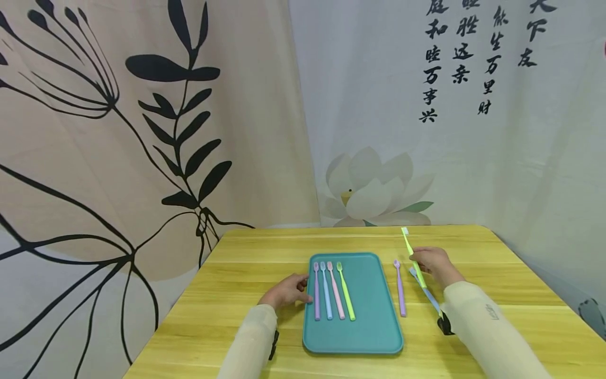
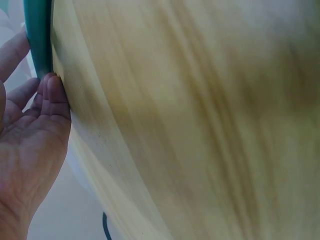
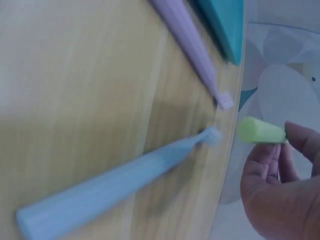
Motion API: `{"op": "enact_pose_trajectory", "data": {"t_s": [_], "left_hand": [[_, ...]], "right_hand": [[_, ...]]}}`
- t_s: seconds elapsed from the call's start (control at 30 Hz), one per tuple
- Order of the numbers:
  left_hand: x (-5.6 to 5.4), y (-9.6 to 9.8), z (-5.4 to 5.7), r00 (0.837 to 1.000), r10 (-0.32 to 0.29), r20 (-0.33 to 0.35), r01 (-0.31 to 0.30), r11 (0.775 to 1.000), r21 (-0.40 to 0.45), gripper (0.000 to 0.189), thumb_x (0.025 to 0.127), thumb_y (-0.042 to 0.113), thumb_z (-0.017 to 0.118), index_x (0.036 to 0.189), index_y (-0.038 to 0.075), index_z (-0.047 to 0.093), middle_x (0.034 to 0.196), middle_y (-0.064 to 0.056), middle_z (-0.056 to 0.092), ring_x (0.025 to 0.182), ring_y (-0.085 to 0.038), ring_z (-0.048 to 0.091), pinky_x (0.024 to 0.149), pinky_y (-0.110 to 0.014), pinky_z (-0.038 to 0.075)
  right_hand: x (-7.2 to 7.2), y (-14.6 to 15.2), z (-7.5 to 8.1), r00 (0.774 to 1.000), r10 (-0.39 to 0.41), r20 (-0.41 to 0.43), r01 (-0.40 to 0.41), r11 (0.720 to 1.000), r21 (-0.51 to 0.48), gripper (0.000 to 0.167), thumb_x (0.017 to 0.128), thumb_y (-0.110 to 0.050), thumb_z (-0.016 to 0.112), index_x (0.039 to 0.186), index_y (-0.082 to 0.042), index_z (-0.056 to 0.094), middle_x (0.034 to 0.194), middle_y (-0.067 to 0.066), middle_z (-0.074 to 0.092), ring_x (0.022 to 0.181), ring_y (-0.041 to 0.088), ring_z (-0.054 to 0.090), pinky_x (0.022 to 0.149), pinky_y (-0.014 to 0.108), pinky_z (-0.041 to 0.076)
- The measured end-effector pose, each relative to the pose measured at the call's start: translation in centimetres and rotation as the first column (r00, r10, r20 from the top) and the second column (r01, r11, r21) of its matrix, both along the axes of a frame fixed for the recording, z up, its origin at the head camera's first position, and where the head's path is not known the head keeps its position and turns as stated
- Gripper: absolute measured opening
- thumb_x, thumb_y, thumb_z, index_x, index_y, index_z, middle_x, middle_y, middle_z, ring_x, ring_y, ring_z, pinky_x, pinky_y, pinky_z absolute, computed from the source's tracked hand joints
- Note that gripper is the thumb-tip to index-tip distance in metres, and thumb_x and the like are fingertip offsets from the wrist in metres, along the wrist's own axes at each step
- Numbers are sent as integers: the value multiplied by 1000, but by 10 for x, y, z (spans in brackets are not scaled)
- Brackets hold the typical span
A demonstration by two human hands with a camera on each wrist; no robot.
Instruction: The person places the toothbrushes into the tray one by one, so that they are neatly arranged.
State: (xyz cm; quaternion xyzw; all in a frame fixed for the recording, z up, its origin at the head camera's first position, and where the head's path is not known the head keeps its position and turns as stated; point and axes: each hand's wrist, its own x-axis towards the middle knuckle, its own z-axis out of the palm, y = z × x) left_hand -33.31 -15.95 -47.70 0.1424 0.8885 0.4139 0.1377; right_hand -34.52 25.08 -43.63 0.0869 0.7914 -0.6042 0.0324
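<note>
My right hand (image 1: 433, 261) pinches a lime-green toothbrush (image 1: 411, 252) between thumb and fingers, its bristle head pointing to the far side. The right wrist view shows the butt end of this toothbrush (image 3: 260, 131) sticking out of the grip, above the table. Beneath it lies a blue toothbrush (image 1: 432, 298), partly covered in the head view. A purple toothbrush (image 1: 400, 289) lies between that one and the teal tray (image 1: 374, 337). At the tray's left rim, my left hand (image 1: 288, 291) touches the outer side with loosely bent fingers (image 2: 57, 95).
Inside the tray, a purple (image 1: 316, 295), a blue (image 1: 326, 295), a pink (image 1: 336, 295) and a green toothbrush (image 1: 347, 295) lie side by side toward its left. The wooden table (image 1: 255, 252) ends at a printed cloth backdrop (image 1: 265, 131).
</note>
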Motion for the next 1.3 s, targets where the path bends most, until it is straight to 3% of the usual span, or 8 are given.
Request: {"op": "enact_pose_trajectory", "data": {"t_s": [0.37,0.63,0.83,1.07,1.3], "left_hand": [[-1,-1,0,999,-28,-15,28,1000,-2,70,85,8,78,147,2,47,108,-8,55,100,-25,49,89,-46,46],[-2,0,0,999,-28,-15,28,1000,-9,70,86,8,78,147,0,45,110,-8,56,100,-26,49,90,-46,45],[-3,0,-2,999,-33,-15,33,999,-5,69,86,8,78,147,2,46,108,-7,56,99,-25,49,90,-45,45],[-2,0,-1,999,-36,-23,36,999,-6,70,86,7,78,147,1,45,113,-9,55,105,-27,49,95,-49,43],[-1,0,-1,999,-31,-27,31,999,-12,70,86,7,78,147,1,45,113,-10,55,104,-28,49,93,-48,45]], "right_hand": [[-2,-20,1,999,-20,-25,19,999,-40,49,96,-6,59,139,11,47,101,6,61,79,16,53,76,35,47],[-4,-35,-2,998,-37,-53,34,998,-50,48,92,-1,62,136,11,50,102,12,65,75,15,56,74,36,49],[-1,-47,-3,998,-38,-53,32,994,-101,44,93,-2,64,134,8,52,95,6,67,81,18,59,78,39,47],[3,-63,-3,999,-25,-29,22,995,-98,46,93,-3,64,136,5,52,107,10,63,86,20,54,81,40,46],[5,-76,-6,999,-29,-22,26,994,-108,45,93,-3,65,136,4,54,117,14,60,88,20,54,74,35,46]]}}
